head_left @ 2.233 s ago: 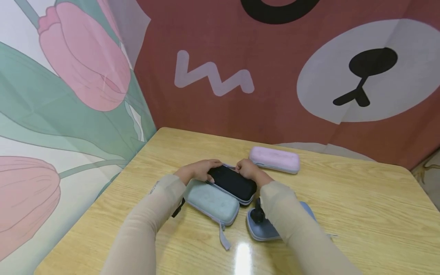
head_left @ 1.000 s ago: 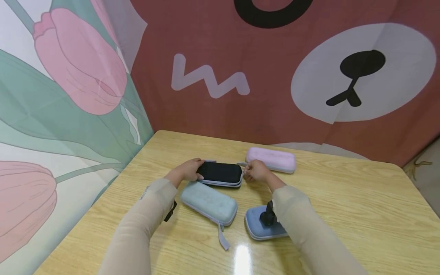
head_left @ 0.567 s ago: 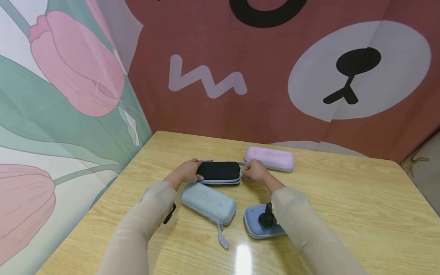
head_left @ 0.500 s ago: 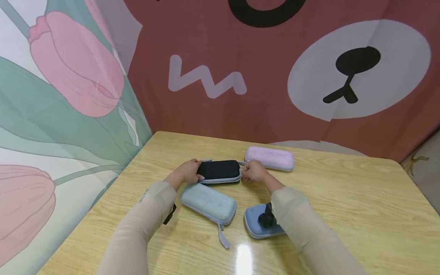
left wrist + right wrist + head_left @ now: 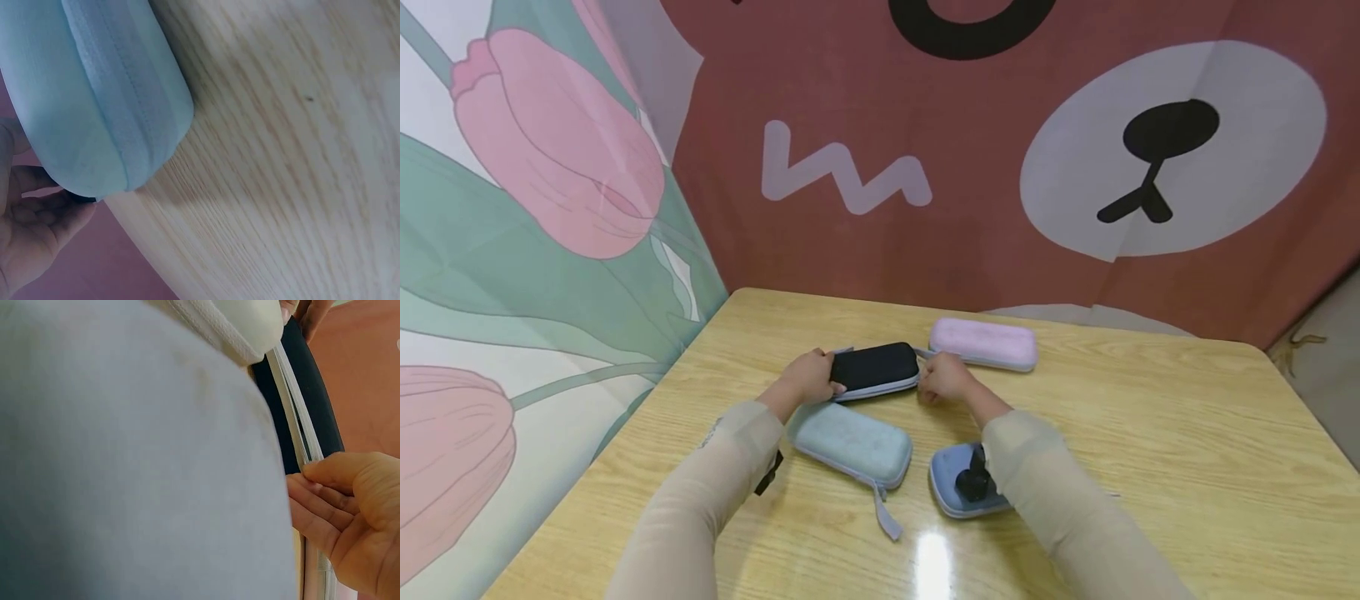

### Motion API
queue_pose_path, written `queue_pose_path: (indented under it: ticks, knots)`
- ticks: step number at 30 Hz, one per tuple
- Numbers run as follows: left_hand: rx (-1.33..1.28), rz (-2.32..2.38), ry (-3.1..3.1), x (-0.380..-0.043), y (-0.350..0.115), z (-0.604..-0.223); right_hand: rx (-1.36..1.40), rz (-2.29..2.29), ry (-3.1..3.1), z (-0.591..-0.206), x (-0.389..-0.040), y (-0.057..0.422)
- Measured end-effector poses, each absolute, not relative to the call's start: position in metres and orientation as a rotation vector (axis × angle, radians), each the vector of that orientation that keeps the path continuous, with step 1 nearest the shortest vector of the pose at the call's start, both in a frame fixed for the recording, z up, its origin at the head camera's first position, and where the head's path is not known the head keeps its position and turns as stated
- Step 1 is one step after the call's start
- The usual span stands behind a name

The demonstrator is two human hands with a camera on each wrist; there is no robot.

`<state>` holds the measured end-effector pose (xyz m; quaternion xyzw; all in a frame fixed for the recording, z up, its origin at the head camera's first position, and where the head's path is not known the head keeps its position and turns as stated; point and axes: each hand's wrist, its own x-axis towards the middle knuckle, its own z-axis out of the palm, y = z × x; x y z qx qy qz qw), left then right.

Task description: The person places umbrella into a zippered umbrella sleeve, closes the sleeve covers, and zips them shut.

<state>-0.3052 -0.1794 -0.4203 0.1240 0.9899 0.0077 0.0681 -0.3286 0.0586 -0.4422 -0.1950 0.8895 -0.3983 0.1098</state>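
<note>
A black zip-up pencil case (image 5: 876,367) with a pale zipper edge lies slanted on the table, its right end farther off. My left hand (image 5: 808,377) grips its left end, thumb on the near side. At its right end my right hand (image 5: 943,379) pinches at the zipper, thumb against curled fingers; the zipper pull is hidden by them. The right wrist view shows a narrow gap between the pale zipper tapes (image 5: 297,403). A light blue pencil case (image 5: 853,444) lies just in front, close to my left hand, and largely fills the upper left of the left wrist view.
A pink pencil case (image 5: 985,342) lies behind my right hand. Under my right forearm is a blue pencil case (image 5: 951,487), partly covered by the sleeve and black wrist camera mount. The wooden table (image 5: 1150,433) meets patterned cloth hangings (image 5: 850,250) at the back and left.
The black pencil case has turned counterclockwise, its right end swinging away from me. My right hand has come from its far side round to the right end. My left hand keeps its grip.
</note>
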Motion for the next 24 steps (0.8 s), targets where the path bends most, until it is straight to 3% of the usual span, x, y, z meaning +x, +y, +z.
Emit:
queue_pose_path:
  ticks: [24]
  knots:
    - [0.382, 0.079, 2.967, -0.3063, -0.1786, -0.4176, -0.457, -1.206, 2.65, -0.4403, -0.3297, 0.0497]
